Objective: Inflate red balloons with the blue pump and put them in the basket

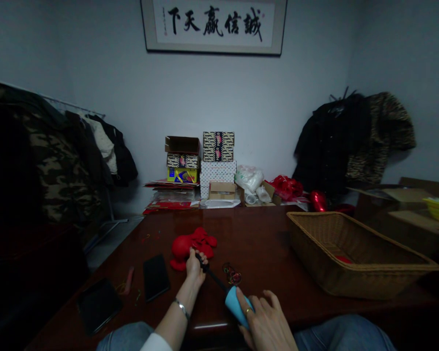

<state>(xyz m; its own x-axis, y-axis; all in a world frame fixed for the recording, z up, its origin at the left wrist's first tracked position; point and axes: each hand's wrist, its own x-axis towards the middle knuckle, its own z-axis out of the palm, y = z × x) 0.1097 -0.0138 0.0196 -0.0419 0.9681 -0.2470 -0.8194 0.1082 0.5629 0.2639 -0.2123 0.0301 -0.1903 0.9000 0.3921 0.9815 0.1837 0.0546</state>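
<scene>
Across the table front lies a hand pump with a light-blue barrel and a long black rod. My left hand, wearing a silver bracelet, is closed round the pump's black end. My right hand, with a gold ring, grips the blue barrel, its forefinger laid along it. Just beyond my left hand a red balloon looks rounded, with limp red balloons beside it. Whether the pump's tip is inside a balloon is hidden by my fingers. Thin coloured ties lie in a tangle right of the rod.
A wicker basket stands on the right of the table. On the left are a black phone, another dark flat device and a small red stick-like object. Stacked boxes stand at the back.
</scene>
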